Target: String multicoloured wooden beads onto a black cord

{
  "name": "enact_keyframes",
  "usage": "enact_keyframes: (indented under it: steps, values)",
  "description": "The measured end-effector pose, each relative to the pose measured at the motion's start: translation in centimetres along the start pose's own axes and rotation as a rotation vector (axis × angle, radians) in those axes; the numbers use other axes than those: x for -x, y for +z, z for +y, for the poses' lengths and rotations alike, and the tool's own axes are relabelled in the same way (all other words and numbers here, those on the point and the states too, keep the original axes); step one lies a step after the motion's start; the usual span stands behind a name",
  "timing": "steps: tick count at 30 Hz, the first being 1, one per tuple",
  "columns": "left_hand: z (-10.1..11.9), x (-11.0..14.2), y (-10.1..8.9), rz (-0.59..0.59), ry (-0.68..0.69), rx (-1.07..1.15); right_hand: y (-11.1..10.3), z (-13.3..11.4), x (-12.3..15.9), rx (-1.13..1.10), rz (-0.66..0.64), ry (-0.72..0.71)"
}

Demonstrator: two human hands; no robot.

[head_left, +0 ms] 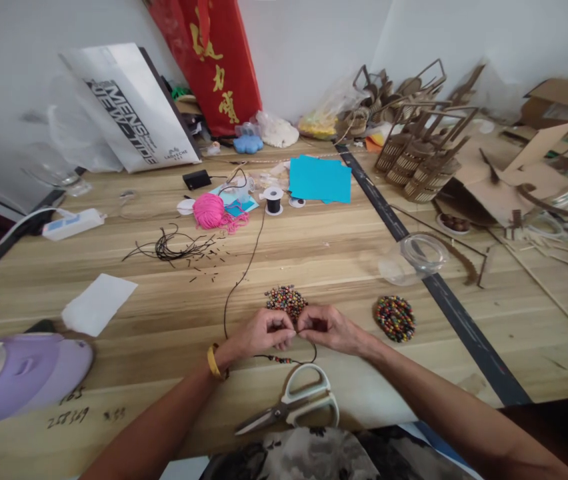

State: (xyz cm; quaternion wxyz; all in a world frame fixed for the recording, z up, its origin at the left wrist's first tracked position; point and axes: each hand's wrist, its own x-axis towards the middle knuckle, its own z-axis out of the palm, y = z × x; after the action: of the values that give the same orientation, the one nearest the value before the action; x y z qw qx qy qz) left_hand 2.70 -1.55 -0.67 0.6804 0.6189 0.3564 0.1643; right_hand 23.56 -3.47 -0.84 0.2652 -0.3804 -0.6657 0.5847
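My left hand (263,331) is closed in a pinch, its fingertips almost touching those of my right hand (330,328), which is pinched too. A thin black cord (249,270) runs down from a small spool (273,204), passes my left wrist and curves up to the fingers of my right hand. Several small coloured beads (280,360) are threaded on it below my hands. What sits between my left fingertips is too small to make out. Just beyond my fingers lies a pile of loose multicoloured beads (285,300). Scissors with white handles (309,393) lie near my body.
A coil of strung beads (395,319) lies to the right, near a clear plastic container (421,253). Black cord pieces (171,247), pink yarn (210,211) and blue sheets (320,180) lie further back. A purple device (39,373) stands at left; woven baskets (409,163) crowd the right rear.
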Motion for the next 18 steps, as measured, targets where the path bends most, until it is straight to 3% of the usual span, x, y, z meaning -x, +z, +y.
enact_keyframes:
  steps: [10, 18]
  values:
    - [-0.24, 0.06, 0.12, 0.029, 0.027, -0.073, 0.04, -0.54, 0.01, 0.037, 0.011, -0.027]
    - [-0.16, 0.04, 0.04, 0.016, 0.018, -0.124, 0.04, -0.31, 0.03, -0.066, 0.007, 0.017]
